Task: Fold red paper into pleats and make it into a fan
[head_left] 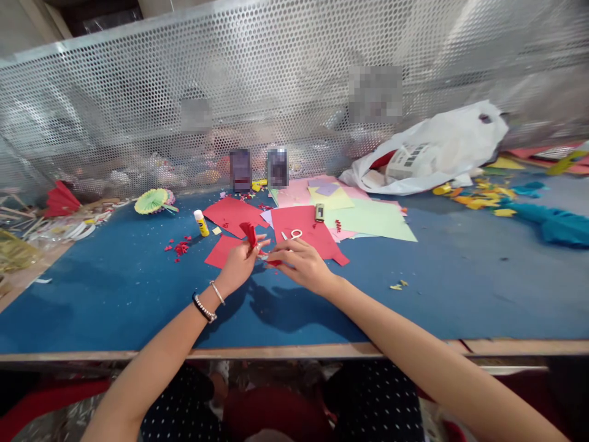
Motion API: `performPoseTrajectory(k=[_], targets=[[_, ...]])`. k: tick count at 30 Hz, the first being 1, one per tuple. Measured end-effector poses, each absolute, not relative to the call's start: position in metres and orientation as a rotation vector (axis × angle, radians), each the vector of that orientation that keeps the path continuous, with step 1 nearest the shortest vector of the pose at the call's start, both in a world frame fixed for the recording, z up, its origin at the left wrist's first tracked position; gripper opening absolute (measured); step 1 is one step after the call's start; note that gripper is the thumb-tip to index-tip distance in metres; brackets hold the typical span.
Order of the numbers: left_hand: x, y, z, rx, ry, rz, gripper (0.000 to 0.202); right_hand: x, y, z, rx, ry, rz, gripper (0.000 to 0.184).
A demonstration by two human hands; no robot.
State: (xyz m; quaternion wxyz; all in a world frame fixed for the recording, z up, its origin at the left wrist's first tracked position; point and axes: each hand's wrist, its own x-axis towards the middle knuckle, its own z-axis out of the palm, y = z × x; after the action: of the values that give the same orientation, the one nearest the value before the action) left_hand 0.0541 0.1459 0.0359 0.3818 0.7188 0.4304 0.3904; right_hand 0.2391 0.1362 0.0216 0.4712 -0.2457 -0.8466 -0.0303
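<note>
My left hand (239,263) is closed on a small folded red paper piece (250,234) that sticks up above its fingers. My right hand (297,261) pinches the lower end of the same red paper (275,263) close beside the left hand. Both hands hover over the blue table (138,288), just in front of red paper sheets (301,228). White-handled scissors (294,234) lie on the red sheet right behind my right hand. A glue stick (201,222) with a yellow cap lies to the left.
Green, yellow and pink sheets (368,218) lie behind. A white plastic bag (437,150) sits back right, with paper scraps (478,196) and a teal paper piece (561,224). A green paper fan (151,201) and red fan (59,199) lie left. A perforated metal screen (276,80) backs the table.
</note>
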Motion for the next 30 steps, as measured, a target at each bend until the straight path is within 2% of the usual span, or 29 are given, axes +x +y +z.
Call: performPoseTrajectory(k=[7, 9, 14, 17, 23, 30], targets=[[0.051, 0.14, 0.044, 2.056, 1.149, 0.662, 0.035, 0.239, 0.137, 0.033, -0.783, -1.742, 0.369, 0.003], [0.052, 0.136, 0.048, 2.068, 1.089, 0.607, 0.035, 0.241, 0.141, 0.034, -0.782, -1.693, 0.504, 0.006], [0.053, 0.131, 0.052, 2.057, 0.926, 0.513, 0.035, 0.246, 0.144, 0.035, -0.666, -1.586, 1.174, 0.012], [0.052, 0.131, 0.051, 2.068, 0.864, 0.48, 0.032, 0.247, 0.141, 0.038, -0.648, -1.53, 1.406, 0.012], [0.052, 0.13, 0.051, 2.021, 0.832, 0.459, 0.031, 0.245, 0.141, 0.038, -0.622, -1.444, 1.51, 0.013], [0.054, 0.132, 0.053, 1.956, 0.884, 0.543, 0.028, 0.242, 0.143, 0.032, -0.628, -1.389, 1.376, 0.014]])
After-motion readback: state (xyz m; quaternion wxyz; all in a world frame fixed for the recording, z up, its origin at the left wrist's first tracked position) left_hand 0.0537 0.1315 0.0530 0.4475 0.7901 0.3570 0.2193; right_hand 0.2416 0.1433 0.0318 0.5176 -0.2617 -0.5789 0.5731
